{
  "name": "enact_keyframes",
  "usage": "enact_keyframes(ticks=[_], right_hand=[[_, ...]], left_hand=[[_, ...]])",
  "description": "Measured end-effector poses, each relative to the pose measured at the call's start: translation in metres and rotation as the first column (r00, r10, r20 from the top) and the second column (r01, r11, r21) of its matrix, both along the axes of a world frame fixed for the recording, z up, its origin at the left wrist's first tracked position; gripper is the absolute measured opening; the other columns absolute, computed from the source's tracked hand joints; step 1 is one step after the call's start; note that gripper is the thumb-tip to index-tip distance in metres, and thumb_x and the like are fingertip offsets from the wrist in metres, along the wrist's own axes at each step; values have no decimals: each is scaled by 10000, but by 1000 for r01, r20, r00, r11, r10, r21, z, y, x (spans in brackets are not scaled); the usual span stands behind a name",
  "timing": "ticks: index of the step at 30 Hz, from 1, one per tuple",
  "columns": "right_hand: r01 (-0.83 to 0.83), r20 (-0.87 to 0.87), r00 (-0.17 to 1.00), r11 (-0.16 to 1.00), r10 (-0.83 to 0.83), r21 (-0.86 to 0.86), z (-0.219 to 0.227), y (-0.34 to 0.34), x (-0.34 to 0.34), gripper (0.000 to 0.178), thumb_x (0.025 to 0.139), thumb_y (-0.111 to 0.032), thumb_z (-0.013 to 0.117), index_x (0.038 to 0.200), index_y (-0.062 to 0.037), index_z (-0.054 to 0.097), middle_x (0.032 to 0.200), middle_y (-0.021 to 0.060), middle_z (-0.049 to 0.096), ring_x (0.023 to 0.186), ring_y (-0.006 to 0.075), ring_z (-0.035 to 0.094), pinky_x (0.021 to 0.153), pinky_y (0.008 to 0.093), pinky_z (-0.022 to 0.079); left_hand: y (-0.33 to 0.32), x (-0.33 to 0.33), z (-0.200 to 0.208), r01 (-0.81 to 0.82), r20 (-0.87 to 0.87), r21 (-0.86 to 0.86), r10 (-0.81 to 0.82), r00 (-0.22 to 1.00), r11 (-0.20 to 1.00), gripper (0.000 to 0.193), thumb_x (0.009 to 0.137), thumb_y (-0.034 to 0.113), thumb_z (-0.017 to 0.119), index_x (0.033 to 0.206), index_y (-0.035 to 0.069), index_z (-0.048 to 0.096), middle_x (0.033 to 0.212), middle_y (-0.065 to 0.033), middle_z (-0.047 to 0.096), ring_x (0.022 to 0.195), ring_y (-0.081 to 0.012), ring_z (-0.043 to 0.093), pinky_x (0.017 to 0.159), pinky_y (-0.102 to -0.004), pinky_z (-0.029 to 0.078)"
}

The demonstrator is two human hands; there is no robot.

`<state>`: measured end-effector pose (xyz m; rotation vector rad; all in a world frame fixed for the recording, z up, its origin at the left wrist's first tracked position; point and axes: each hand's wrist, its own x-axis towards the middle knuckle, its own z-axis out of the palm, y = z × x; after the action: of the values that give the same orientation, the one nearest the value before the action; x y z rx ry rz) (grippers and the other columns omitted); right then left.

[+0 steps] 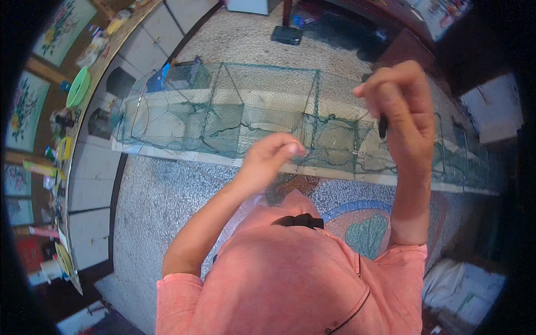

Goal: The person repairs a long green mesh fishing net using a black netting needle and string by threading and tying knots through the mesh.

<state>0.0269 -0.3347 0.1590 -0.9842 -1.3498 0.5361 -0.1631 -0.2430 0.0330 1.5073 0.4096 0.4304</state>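
Observation:
A long fishing net trap of green mesh over box-shaped wire frames stretches from left to right in front of me. My left hand is at the near edge of the mesh, thumb and fingertips pinched together. Whatever lies between those fingertips is too small to make out. Raised higher over the right part of the trap, my right hand is closed with its fingers curled. A slim black object pokes out below its curled fingers; the rest of it is hidden, so its kind does not show.
Beneath the trap runs a long pale board. Along the left stands a counter with cabinets, a green basin and several small items on top. A flat black box lies on the floor beyond. White bundles sit at the lower right.

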Motion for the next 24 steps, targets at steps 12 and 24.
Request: enact_keyframes(ticks=[12, 24], right_hand=[[-270, 837, 306, 885, 453, -381, -70, 60, 58, 90, 762, -161, 602, 821, -107, 641, 784, 49, 585, 855, 256, 550, 690, 389, 460], [-481, 813, 223, 786, 538, -388, -96, 95, 60, 92, 698, -142, 651, 777, -102, 675, 808, 49, 611, 889, 257, 571, 740, 386, 471]], left_hand=[[-69, 3, -14, -484, -40, -337, 501, 864, 808, 178, 954, 238, 498, 925, 65, 527, 891, -64, 596, 743, -127, 593, 586, -230, 388], [-105, 42, -30, -700, -26, -275, 723, 691, 659, 165, 969, 202, 463, 900, 62, 516, 1046, -87, 590, 614, -40, 497, 513, -166, 339]])
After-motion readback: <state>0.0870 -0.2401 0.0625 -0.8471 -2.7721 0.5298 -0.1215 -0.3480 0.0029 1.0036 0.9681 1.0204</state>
